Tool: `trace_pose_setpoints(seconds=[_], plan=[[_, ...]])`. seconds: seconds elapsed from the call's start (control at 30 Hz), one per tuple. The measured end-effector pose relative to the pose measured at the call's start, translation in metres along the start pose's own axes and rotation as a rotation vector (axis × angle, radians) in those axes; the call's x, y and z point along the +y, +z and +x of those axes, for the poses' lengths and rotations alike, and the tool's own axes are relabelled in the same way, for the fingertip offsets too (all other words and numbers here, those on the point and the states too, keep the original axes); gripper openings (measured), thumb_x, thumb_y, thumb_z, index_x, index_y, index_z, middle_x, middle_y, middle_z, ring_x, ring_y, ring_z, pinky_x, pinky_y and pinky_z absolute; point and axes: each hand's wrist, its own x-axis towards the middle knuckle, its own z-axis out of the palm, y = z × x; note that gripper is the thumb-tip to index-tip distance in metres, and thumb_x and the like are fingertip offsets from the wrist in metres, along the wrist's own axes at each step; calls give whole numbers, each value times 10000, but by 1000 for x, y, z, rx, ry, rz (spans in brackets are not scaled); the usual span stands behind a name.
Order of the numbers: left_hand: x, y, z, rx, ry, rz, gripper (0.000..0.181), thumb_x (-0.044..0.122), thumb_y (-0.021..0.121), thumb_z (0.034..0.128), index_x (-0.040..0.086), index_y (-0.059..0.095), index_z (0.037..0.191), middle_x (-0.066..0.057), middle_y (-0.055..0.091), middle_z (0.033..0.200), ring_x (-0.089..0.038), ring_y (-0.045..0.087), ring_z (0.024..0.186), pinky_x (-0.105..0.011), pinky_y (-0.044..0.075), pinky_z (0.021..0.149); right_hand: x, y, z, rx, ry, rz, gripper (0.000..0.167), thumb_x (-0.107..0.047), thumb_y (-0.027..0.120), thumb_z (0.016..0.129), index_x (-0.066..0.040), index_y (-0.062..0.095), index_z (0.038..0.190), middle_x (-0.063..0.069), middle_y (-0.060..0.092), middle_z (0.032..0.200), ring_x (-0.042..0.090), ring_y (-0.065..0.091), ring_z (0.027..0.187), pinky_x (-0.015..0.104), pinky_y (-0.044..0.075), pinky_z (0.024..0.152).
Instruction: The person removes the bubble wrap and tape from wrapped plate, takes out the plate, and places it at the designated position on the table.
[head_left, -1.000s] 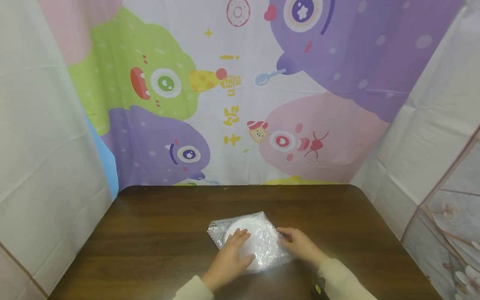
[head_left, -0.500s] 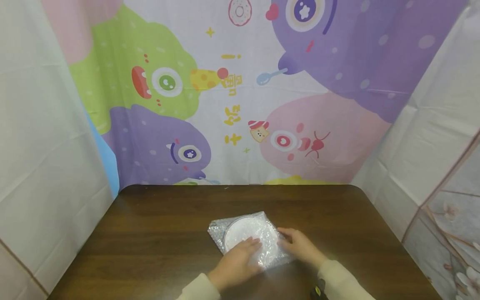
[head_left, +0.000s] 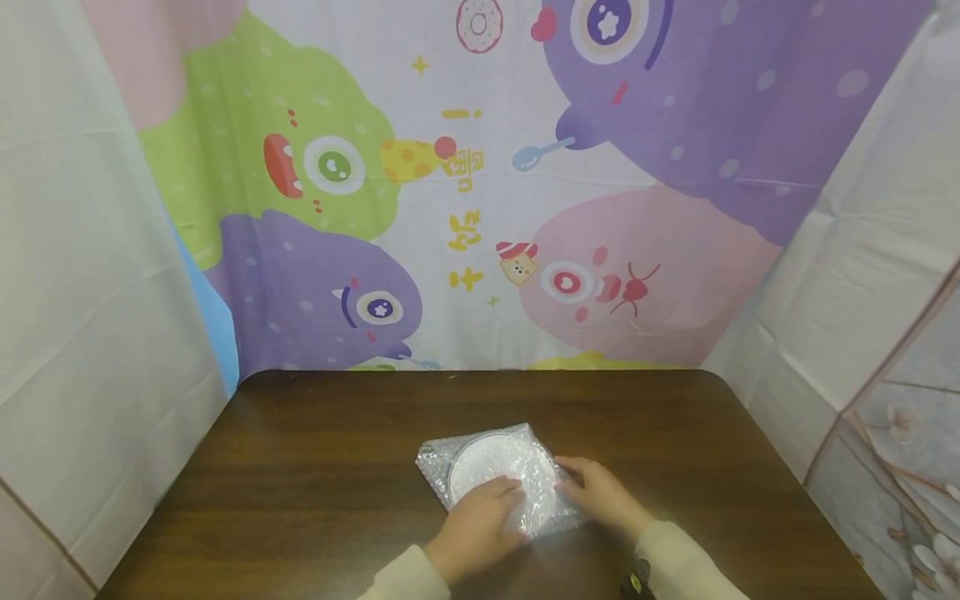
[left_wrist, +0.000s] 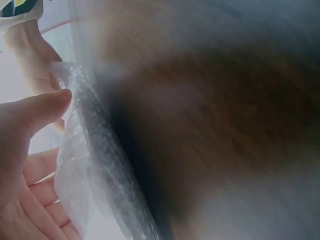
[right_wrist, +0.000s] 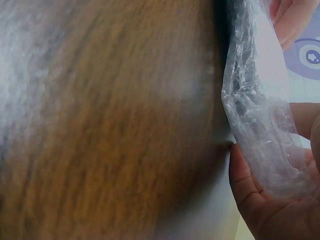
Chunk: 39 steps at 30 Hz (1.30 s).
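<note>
A round white plate-like disc (head_left: 483, 464) with a thin dark rim lies on the table inside clear bubble wrap (head_left: 432, 460). Across its near side rests my left hand (head_left: 477, 527), fingers fairly straight over the top. The left wrist view shows that palm (left_wrist: 20, 200) facing the wrap (left_wrist: 100, 165), with the thumb by its edge. At the right edge, my right hand (head_left: 603, 493) pinches the wrap. Seen from the right wrist, the thumb is on one side of the wrap (right_wrist: 250, 100) and a finger (right_wrist: 242, 180) is on the other. Part of the disc is hidden under my left hand.
The dark wooden table (head_left: 300, 467) reaches back to a cartoon-printed curtain (head_left: 480, 325). Pale cloth sheets hang on the left (head_left: 82, 250) and right (head_left: 802, 333). A black wrist device (head_left: 636, 581) sits by the right sleeve.
My left hand has slid right and slightly toward me over the wrapped disc, mostly in the first half second. My right hand and the disc look almost unmoved.
</note>
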Motion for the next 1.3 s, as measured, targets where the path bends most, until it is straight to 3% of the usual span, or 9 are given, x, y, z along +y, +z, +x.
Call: trace_pose_setpoints(seconds=[0.17, 0.37, 0.5, 0.77, 0.9, 1.1, 1.3], plan=[[1, 4, 3, 63, 9, -15, 418, 312, 761, 767, 74, 705, 1106, -36, 694, 1157, -179, 639, 1111, -294, 498, 1015, -1, 0, -1, 1, -7, -3, 454, -128, 672, 899, 57, 574, 1302, 264, 634, 1216, 343, 656, 1033, 402, 567, 855], [1, 4, 5, 54, 0, -12, 358, 291, 758, 783, 85, 716, 1074, -15, 699, 1123, -168, 636, 1086, -283, 498, 1000, 0, 0, -1, 13, -15, -10, 451, -125, 672, 896, 54, 578, 1299, 252, 639, 1216, 368, 641, 1077, 461, 549, 903], [1, 4, 6, 73, 23, 11, 324, 282, 773, 779, 91, 718, 1035, -7, 700, 1094, -160, 638, 1059, -275, 505, 980, 1, 1, 0, 20, -20, -18, 441, -127, 668, 901, 44, 583, 1299, 242, 642, 1224, 377, 631, 1104, 502, 531, 934], [6, 7, 6, 122, 100, 77, 90, 223, 720, 765, 175, 644, 770, 50, 646, 902, -119, 606, 835, -244, 531, 796, 2, 1, -1, 18, -27, -2, 437, -114, 665, 901, 41, 583, 1302, 239, 647, 1219, 368, 632, 1102, 425, 537, 923], [8, 7, 6, 123, 127, 108, 119, 229, 730, 782, 181, 625, 752, 63, 608, 841, -109, 577, 784, -250, 532, 785, 2, 0, -1, 13, -34, 8, 436, -104, 664, 900, 46, 582, 1300, 250, 642, 1228, 374, 630, 1106, 428, 541, 920], [12, 5, 6, 84, 114, 120, 136, 244, 727, 816, 177, 625, 757, 83, 575, 810, -81, 548, 765, -189, 496, 693, 2, -1, 0, -8, -45, 32, 438, -93, 647, 907, 63, 568, 1308, 261, 636, 1240, 351, 636, 1087, 383, 552, 892], [14, 6, 7, 114, 207, 311, 177, 278, 739, 792, 202, 615, 690, 95, 516, 718, -65, 501, 670, -162, 426, 587, 2, 0, 1, 0, -38, 13, 440, -92, 652, 900, 58, 573, 1306, 257, 640, 1233, 351, 626, 1097, 387, 538, 903]])
